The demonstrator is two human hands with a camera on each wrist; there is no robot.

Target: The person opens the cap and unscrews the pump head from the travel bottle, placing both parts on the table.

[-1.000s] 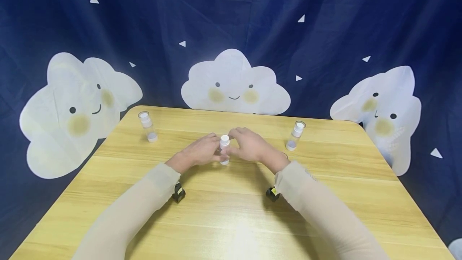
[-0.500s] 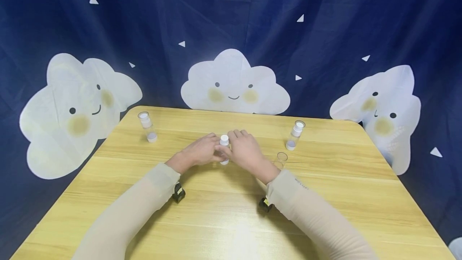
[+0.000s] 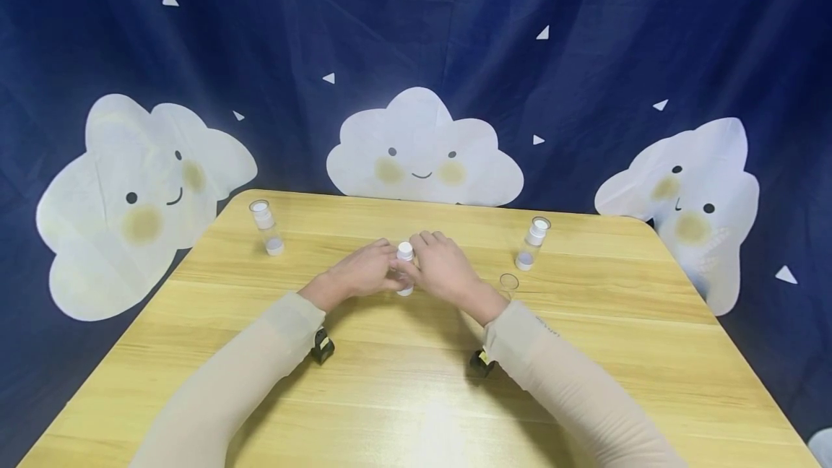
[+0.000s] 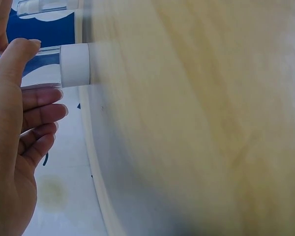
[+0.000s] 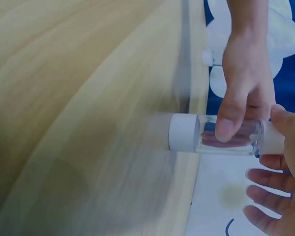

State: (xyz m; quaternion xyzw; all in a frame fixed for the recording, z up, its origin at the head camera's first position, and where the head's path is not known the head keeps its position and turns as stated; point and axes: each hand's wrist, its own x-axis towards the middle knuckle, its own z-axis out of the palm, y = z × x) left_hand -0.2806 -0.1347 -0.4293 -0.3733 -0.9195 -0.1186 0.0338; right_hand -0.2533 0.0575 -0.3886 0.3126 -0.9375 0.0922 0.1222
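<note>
A small clear bottle (image 3: 405, 287) with a white base and white top stands upright on the table, between both hands. My left hand (image 3: 364, 271) grips its clear body; in the right wrist view that thumb lies across the clear wall. At the top, my right hand (image 3: 445, 269) pinches the white upper part (image 5: 272, 138) between thumb and index finger, its other fingers spread below. In the left wrist view the white base (image 4: 74, 65) meets the wooden surface. Beside the right wrist is a clear, round-rimmed cap (image 3: 509, 289), partly hidden by the forearm.
Two similar clear bottles with white tops stand farther back, one bottle (image 3: 267, 228) at the left and another bottle (image 3: 531, 244) at the right. The wooden table (image 3: 390, 396) ends at a dark blue curtain (image 3: 273, 35) printed with clouds.
The right hand has closed in on the bottle's top and its wrist has shifted slightly left and nearer me, uncovering the clear cap. The left hand and the bottle keep their place.
</note>
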